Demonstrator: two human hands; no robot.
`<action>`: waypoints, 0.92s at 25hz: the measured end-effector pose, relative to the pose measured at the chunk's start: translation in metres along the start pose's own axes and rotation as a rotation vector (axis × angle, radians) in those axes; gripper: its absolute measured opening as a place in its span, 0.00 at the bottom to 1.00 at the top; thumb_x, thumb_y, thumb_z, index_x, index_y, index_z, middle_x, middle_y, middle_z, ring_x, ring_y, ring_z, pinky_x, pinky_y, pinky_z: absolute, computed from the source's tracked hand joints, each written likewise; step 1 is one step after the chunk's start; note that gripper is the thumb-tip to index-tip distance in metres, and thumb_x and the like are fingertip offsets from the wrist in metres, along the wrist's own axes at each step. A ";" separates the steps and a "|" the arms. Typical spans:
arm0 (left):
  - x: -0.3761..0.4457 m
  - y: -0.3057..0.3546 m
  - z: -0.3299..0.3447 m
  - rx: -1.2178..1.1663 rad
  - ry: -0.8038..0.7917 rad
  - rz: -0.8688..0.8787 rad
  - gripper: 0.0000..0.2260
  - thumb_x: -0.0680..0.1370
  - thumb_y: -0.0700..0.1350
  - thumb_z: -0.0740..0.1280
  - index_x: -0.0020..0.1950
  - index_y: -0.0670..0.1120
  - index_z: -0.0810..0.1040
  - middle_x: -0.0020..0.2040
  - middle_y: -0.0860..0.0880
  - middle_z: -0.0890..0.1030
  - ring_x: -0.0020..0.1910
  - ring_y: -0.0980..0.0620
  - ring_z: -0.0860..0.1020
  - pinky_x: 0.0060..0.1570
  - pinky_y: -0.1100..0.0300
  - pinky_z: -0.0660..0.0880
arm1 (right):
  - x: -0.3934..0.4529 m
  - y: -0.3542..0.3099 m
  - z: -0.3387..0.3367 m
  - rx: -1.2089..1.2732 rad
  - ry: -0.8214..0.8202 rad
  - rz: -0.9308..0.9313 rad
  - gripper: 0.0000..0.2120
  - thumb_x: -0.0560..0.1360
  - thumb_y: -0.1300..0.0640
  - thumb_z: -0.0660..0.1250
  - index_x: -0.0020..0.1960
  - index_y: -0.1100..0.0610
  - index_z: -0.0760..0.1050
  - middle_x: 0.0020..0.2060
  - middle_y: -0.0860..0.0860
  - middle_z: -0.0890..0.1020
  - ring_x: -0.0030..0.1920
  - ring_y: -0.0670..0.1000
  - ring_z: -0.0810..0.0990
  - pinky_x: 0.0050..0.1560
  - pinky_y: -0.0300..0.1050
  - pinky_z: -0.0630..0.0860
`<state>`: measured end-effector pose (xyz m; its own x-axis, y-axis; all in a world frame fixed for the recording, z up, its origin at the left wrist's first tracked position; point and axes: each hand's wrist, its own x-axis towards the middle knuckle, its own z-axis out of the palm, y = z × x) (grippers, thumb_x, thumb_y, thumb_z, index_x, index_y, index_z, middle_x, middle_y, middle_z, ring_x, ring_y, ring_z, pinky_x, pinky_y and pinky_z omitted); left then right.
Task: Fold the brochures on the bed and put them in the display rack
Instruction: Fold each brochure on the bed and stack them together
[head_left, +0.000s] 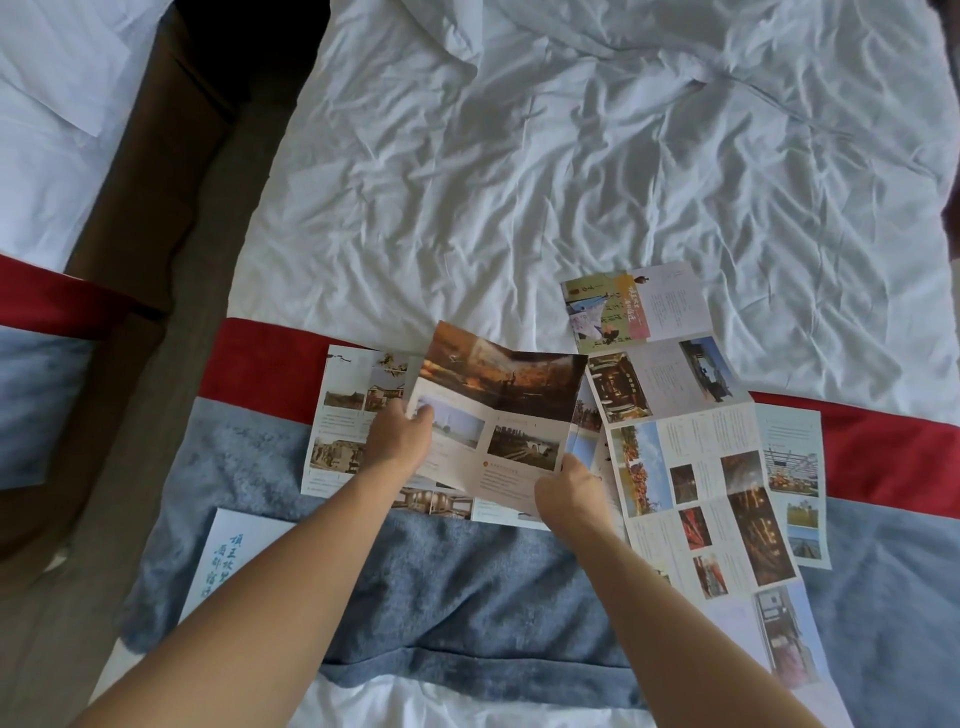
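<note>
I hold a half-open glossy paper brochure with a dark orange scene across its top (498, 415) above the foot of the bed, my left hand (400, 441) pinching its left edge, my right hand (571, 486) pinching its lower right corner. Its long axis runs left to right between both grips, a crease standing up near the middle, so the fold likely turns on swinging one side over the other. Under it lies a flat unfolded brochure with building photographs (345, 426); a long multi-panel brochure (696, 467) sprawls just right. A white booklet with blue calligraphy (228, 556) rests on the grey-blue fleece bed runner (457, 587). I see no display rack.
</note>
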<state>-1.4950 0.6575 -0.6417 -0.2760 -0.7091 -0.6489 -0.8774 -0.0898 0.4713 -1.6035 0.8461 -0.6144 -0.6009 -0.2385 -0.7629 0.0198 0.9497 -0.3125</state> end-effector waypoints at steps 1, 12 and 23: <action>-0.005 0.008 -0.001 -0.029 0.016 0.075 0.16 0.81 0.56 0.58 0.48 0.45 0.74 0.40 0.48 0.77 0.38 0.49 0.77 0.32 0.59 0.66 | 0.001 -0.001 0.002 0.003 0.013 -0.007 0.12 0.74 0.56 0.57 0.58 0.52 0.67 0.48 0.51 0.78 0.45 0.53 0.78 0.47 0.55 0.82; -0.028 0.028 0.049 -0.009 -0.473 0.187 0.16 0.81 0.53 0.64 0.68 0.50 0.74 0.65 0.53 0.75 0.63 0.53 0.71 0.58 0.64 0.68 | 0.022 0.017 -0.006 0.064 0.162 -0.153 0.23 0.84 0.48 0.46 0.66 0.59 0.71 0.62 0.60 0.75 0.62 0.60 0.73 0.57 0.50 0.67; -0.019 0.026 0.078 -0.081 -0.266 -0.017 0.08 0.78 0.46 0.68 0.57 0.50 0.77 0.50 0.52 0.81 0.43 0.56 0.78 0.35 0.60 0.72 | 0.023 0.024 -0.003 0.327 -0.017 0.005 0.22 0.81 0.41 0.56 0.67 0.53 0.71 0.61 0.54 0.80 0.54 0.53 0.79 0.54 0.54 0.78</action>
<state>-1.5436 0.7231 -0.6641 -0.3644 -0.4998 -0.7858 -0.8514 -0.1631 0.4985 -1.6191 0.8643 -0.6373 -0.5869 -0.2402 -0.7732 0.2802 0.8358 -0.4722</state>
